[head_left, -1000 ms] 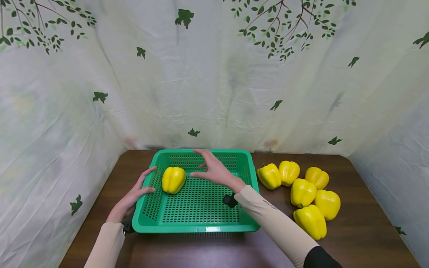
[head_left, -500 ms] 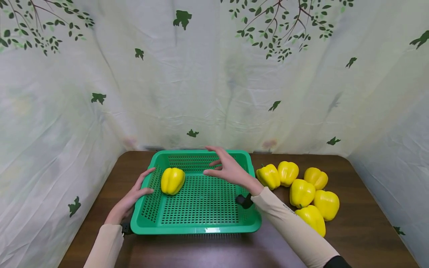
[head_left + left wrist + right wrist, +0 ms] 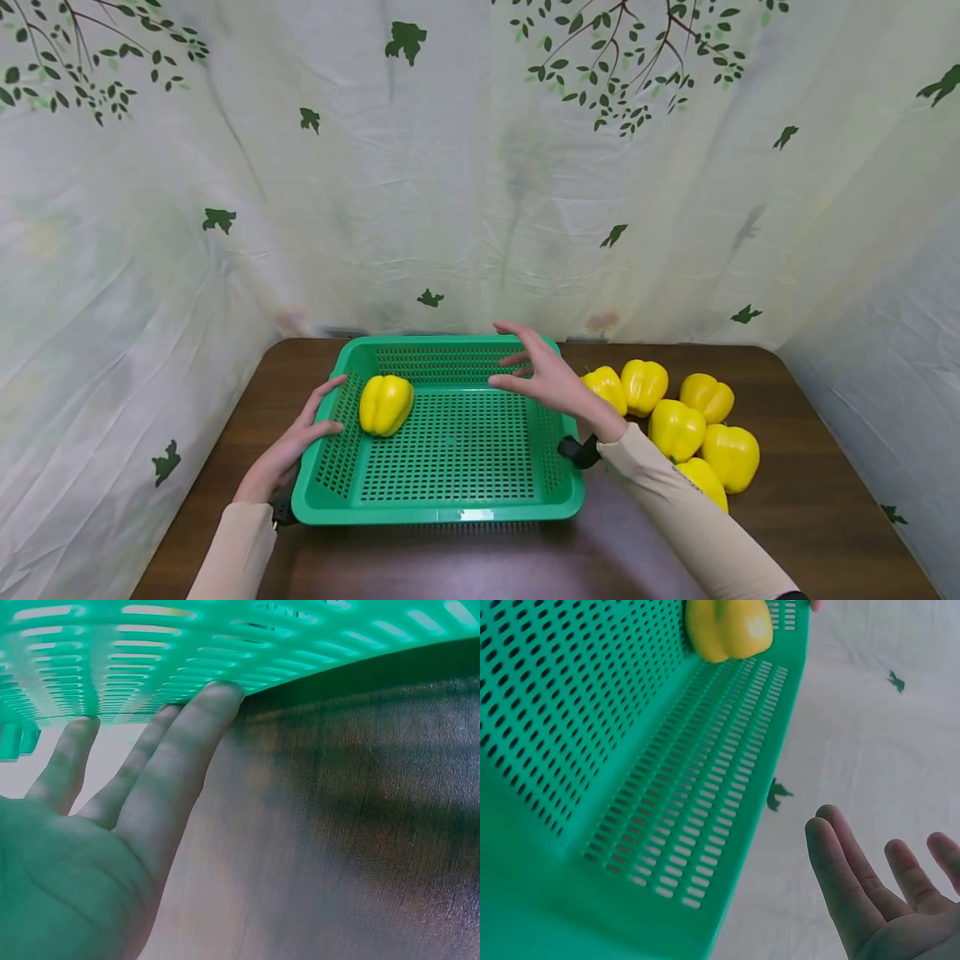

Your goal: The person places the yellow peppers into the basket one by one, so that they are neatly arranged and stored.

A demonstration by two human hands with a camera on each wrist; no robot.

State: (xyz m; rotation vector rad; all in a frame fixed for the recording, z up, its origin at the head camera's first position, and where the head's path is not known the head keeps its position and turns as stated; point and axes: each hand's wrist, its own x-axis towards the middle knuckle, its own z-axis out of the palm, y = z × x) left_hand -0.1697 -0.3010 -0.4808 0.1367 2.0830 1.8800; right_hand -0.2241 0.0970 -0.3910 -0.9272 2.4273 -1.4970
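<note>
A green perforated basket (image 3: 450, 512) sits on the table, holding one yellow bell pepper (image 3: 386, 406) towards its left side. At the basket's left side, my left hand (image 3: 296, 437) rests with thumb and a fingertip over the rim. In the left wrist view, several extended fingers (image 3: 176, 765) touch the basket's perforated outer wall (image 3: 142, 667). My right hand (image 3: 551, 379) hovers over the basket's right end, fingers spread and holding nothing. The right wrist view shows its fingers (image 3: 840, 877) apart from the basket.
Right of the basket, several more yellow bell peppers (image 3: 677, 430) lie in a loose group, some partly hidden behind my right arm. The brown wooden table (image 3: 817, 500) meets a white leaf-patterned curtain (image 3: 480, 167) at the back.
My right hand has moved right, from near the pepper in the basket to above the basket's right end. The left hand and the pepper in the basket stay put.
</note>
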